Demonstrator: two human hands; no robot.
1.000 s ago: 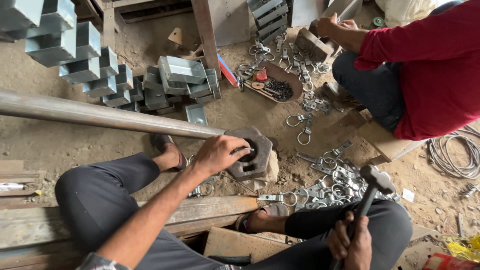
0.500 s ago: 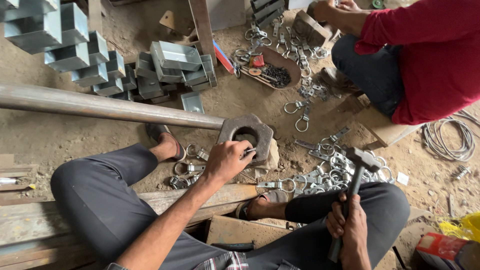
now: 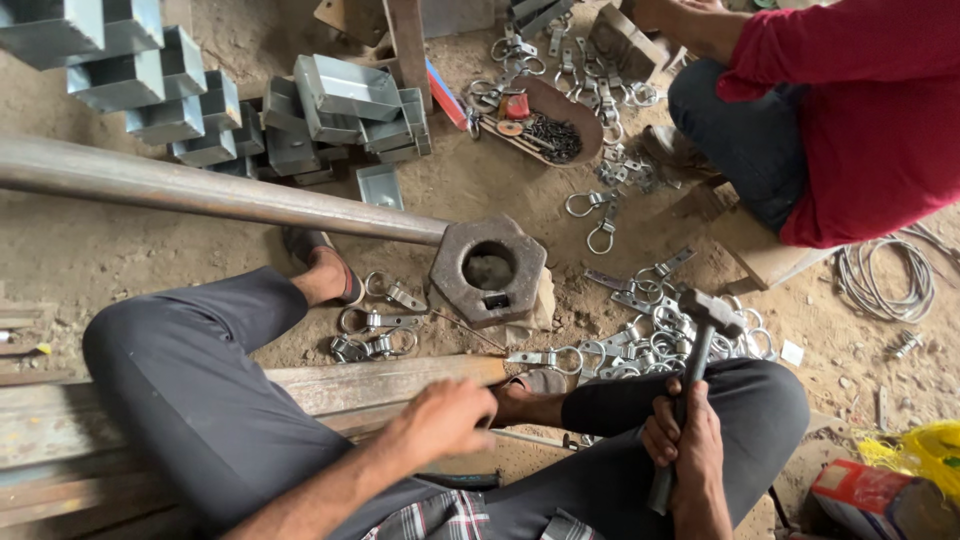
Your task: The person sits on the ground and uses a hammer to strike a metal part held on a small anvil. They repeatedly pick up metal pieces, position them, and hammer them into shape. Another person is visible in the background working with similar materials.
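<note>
- Your right hand (image 3: pixel 685 440) is gripping the hammer (image 3: pixel 690 390) by its handle, fingers wrapped tight, head raised above your right knee.
- Your left hand (image 3: pixel 445 418) is hovering blurred over the wooden plank (image 3: pixel 380 382), fingers curled loosely, holding nothing that you can make out.
- The hexagonal metal block (image 3: pixel 490 270) is sitting on the dirt floor (image 3: pixel 110 245) at the end of the long steel pipe (image 3: pixel 200 190), touching it.
- Ring fittings (image 3: pixel 640 345) are lying scattered just beside the hammer head.

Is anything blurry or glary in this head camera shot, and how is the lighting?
Head view: soft, even daylight, faint shadows, no harsh glare; left hand is motion-blurred; right hand on the hammer and the hexagonal block look sharp.
</note>
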